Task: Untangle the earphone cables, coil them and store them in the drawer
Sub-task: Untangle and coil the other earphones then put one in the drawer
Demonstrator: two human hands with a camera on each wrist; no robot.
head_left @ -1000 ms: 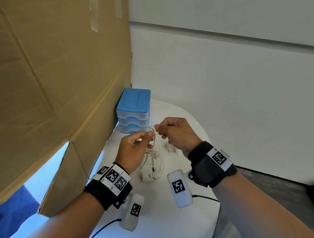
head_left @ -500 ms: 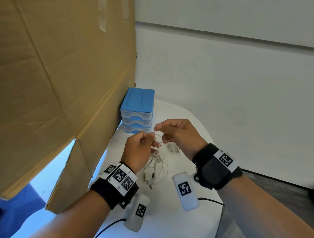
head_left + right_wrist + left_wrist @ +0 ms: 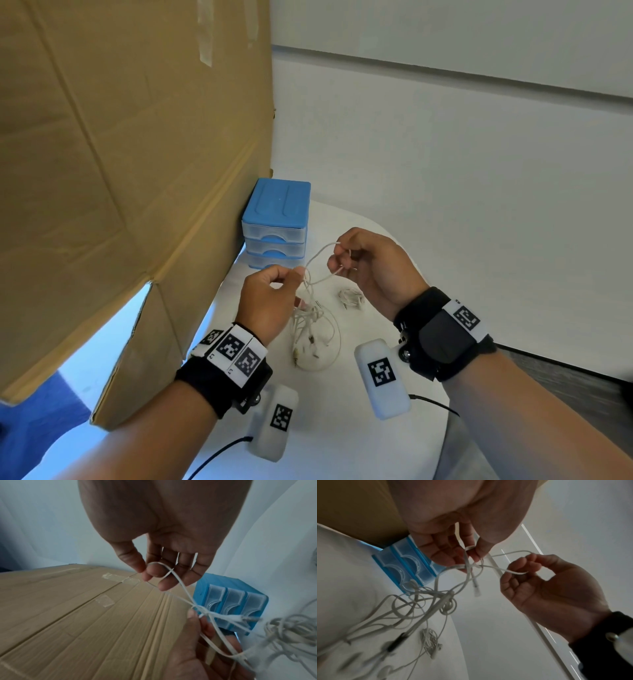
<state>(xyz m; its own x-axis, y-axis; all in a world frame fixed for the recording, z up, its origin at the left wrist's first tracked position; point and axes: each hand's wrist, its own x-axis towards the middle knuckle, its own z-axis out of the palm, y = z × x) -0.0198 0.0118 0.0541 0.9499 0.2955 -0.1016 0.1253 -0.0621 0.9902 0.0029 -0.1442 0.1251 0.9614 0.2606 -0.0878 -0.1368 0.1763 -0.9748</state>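
Note:
A tangle of white earphone cables (image 3: 313,329) hangs from my hands down onto the white table (image 3: 342,438). My left hand (image 3: 298,274) pinches the cable at a crossing point. My right hand (image 3: 337,255), a little higher and to the right, pinches the far end of a loop (image 3: 320,260) stretched between the hands. The left wrist view shows the left hand's pinch (image 3: 471,551), the right hand (image 3: 522,566) and the tangle (image 3: 426,601) below. A small coiled earphone (image 3: 351,297) lies apart on the table. The blue three-drawer unit (image 3: 275,222) stands behind, its drawers closed.
A large cardboard box (image 3: 120,171) fills the left side, right against the drawer unit. A white wall (image 3: 445,188) stands behind the table. The table's rounded edge (image 3: 442,435) runs along the right, with dark floor beyond it.
My hands have drawn apart. The right hand moved up and to the right, pulling a loop of cable out of the tangle, while the left kept its pinch.

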